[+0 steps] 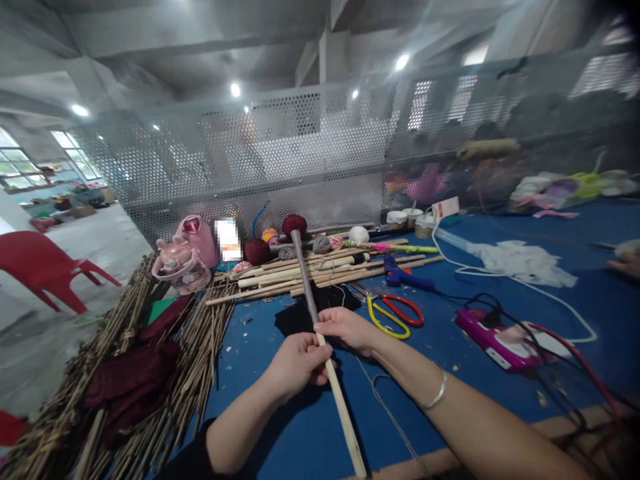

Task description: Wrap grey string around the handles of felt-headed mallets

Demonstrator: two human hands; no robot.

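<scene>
A long wooden stick (340, 407) slants up from the table's front edge; its upper part is wrapped in grey yarn (305, 277), and the far end lies near a dark red ball (295, 227). My left hand (299, 360) is closed around the bare wood just below the wrapping. Just above it, my right hand (343, 328) pinches the stick at the lower end of the grey yarn. A loose grey strand (385, 403) runs down the table below my right forearm. Black cloth (295, 317) lies under the stick.
Scissors (395, 317) and a blue glue gun (407, 277) lie right of the stick. Beyond are sticks (270, 277) and yarn balls. A magenta power strip (493, 340) with cables is at right. Thin twigs (200, 360) and dark red cloth (135, 383) fill the left. Another person's hand (625, 261) shows far right.
</scene>
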